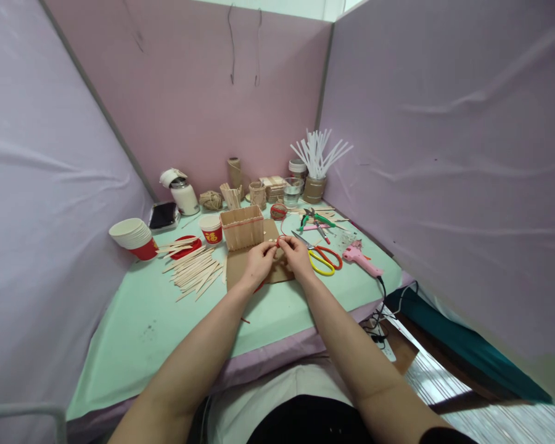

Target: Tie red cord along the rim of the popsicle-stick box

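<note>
Over a piece of brown cardboard, my two hands meet with fingertips pinched together. My left hand and my right hand both grip a thin red cord. One strand of it rises from the fingers toward a red-and-green ball of cord behind. Just beyond my left hand stands a box made of wooden sticks, with a red line along its upper edge. Scissors with one red and one yellow handle lie beside my right hand.
Loose wooden sticks, a red paper cup and stacked cups are on the left. Green-handled pliers and a pink glue gun with a black cable lie right. Jars and white strips line the back; fabric walls surround the table.
</note>
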The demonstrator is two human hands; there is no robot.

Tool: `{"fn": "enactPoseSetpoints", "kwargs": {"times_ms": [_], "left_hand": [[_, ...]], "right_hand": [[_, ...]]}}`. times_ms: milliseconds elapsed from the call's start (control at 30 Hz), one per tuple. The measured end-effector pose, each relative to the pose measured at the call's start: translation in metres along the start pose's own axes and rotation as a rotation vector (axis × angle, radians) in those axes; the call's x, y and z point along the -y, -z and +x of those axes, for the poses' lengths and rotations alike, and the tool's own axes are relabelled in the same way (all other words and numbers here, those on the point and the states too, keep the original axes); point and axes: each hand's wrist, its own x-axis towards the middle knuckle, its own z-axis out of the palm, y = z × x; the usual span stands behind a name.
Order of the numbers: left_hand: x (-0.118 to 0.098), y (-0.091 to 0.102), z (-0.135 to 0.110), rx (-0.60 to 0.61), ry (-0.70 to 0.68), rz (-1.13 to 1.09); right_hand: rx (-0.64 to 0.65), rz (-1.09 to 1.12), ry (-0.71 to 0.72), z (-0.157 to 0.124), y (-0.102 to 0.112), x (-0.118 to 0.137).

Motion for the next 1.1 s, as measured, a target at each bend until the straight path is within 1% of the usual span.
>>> {"fn": "enactPoseSetpoints", "kwargs": {"times_ms": [67,167,367,467,567,633,733,833,933,1100], "left_hand": [[0.0009,-0.0007,0.0002,0.021,-0.002,0.002],[0.0016,-0.0022,0.0001,0.030,0.007,0.013],[-0.0023,-0.0031,-0.0017,-0.089,0.031,-0.026],[-0.0043,-0.0020,-0.0024,-0.117,0.045,-0.056],[-0.0046,-0.0013,-0.0024,-0.139,0.066,-0.060],[-0.0041,-0.0011,-0.0023,-0.148,0.052,-0.043],[-0.0033,-0.0011,-0.0023,-0.157,-0.008,0.005],[-0.0034,-0.0009,-0.0026,-0.180,-0.052,0.059],[-0.0044,-0.0005,-0.0029,-0.205,-0.058,0.090],[-0.0058,-0.0006,-0.0032,-0.212,-0.058,0.110]], "right_hand": [[0.007,-0.002,-0.028,0.0009,0.0004,-0.0008],[0.006,-0.021,-0.020,0.0018,0.0015,-0.0016],[-0.007,-0.091,0.060,0.0003,0.0030,0.0003],[-0.010,-0.131,0.120,-0.0010,0.0030,0.0023],[-0.002,-0.144,0.151,-0.0020,0.0029,0.0039],[-0.001,-0.154,0.164,-0.0025,0.0027,0.0046],[-0.020,-0.167,0.173,-0.0031,0.0023,0.0055],[-0.025,-0.154,0.156,-0.0035,0.0020,0.0058],[-0.009,-0.140,0.136,-0.0039,0.0017,0.0054],[-0.013,-0.155,0.161,-0.0043,0.0012,0.0038]]}}
